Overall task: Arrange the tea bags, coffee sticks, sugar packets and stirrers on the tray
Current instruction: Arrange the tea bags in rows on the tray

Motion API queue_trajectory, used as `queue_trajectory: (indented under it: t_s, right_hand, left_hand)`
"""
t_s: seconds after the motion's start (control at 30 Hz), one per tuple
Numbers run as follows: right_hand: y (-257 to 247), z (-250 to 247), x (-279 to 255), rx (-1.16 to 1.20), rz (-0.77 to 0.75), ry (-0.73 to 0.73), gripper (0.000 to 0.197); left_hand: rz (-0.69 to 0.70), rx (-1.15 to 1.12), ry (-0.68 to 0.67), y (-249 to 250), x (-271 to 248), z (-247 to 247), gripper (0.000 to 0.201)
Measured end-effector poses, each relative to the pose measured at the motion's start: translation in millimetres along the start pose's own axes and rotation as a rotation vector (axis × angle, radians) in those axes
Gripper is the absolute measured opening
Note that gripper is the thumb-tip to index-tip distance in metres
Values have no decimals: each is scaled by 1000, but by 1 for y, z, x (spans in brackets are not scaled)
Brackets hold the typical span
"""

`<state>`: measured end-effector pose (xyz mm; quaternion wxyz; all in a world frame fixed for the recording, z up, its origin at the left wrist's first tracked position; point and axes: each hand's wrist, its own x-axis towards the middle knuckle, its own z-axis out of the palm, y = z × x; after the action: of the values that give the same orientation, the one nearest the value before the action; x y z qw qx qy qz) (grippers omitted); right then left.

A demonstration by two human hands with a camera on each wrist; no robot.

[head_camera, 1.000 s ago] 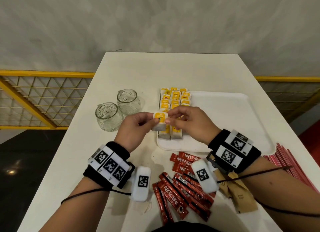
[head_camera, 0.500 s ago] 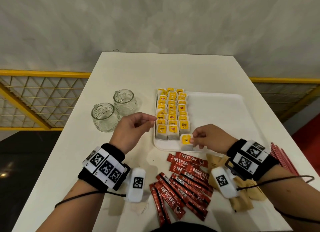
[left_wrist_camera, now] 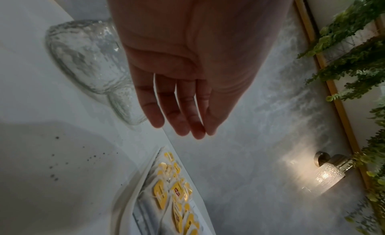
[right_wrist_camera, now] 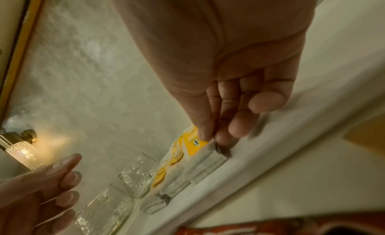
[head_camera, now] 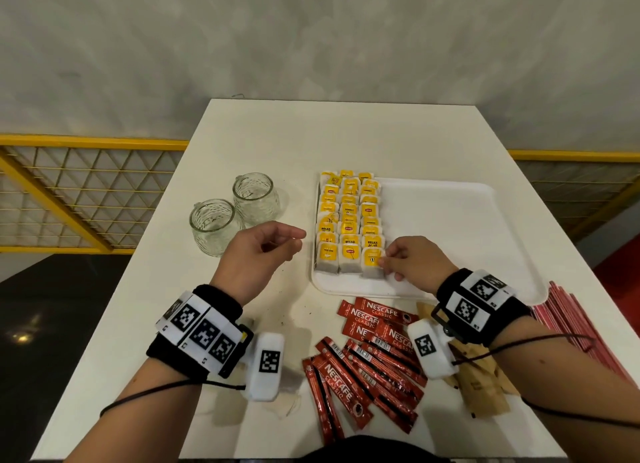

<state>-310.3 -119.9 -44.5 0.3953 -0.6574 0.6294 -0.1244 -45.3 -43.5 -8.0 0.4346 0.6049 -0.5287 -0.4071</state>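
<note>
Nearest: coffee sticks (head_camera: 367, 365) heaped loose on the table (head_camera: 277, 144), behind the right wrist. Brown sugar packets (head_camera: 481, 383) beside them, under that forearm; red stirrers (head_camera: 571, 320) outboard of the wrist, at the table edge. None on the tray (head_camera: 467, 227).

Right hand (head_camera: 412, 263): thumb and forefinger pinch the near-right tea bag (head_camera: 372, 260) at its yellow tag, bag lying on the tray at the near end of the rows. Other fingers curled, tips over the tray floor.

Left hand (head_camera: 258, 251): hovers off the tray's left edge, fingers relaxed and nearly straight, holding nothing.

Ahead of the fingertips: tea bags (head_camera: 349, 213) in three rows along the tray's left side. Two glass jars (head_camera: 235, 213) just beyond the left knuckles.
</note>
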Motion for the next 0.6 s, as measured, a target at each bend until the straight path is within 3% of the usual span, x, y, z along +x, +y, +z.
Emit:
queue_trajectory:
  t_s: [0.13, 0.2, 0.27, 0.4, 0.5, 0.6]
  right_hand:
    - [-9, -2, -10, -91, -53, 117, 30]
    - [-24, 0, -24, -206, -214, 197, 38]
    - [-42, 9, -42, -234, -396, 178, 38]
    - [-69, 43, -70, -231, -602, -175, 33]
    - [-78, 72, -81, -413, -701, -472, 38]
    - [-84, 93, -87, -613, -788, -603, 50]
  left_hand:
    - [2, 74, 2, -2, -7, -12, 13]
    - [-13, 150, -1, -3, -11, -20, 12]
    - [-39, 238, -46, -7, -20, -27, 14]
    - [-53, 394, -94, -19, -40, -40, 21]
    - [-40, 550, -79, -26, -54, -51, 24]
    - [-66, 644, -99, -31, -65, -66, 40]
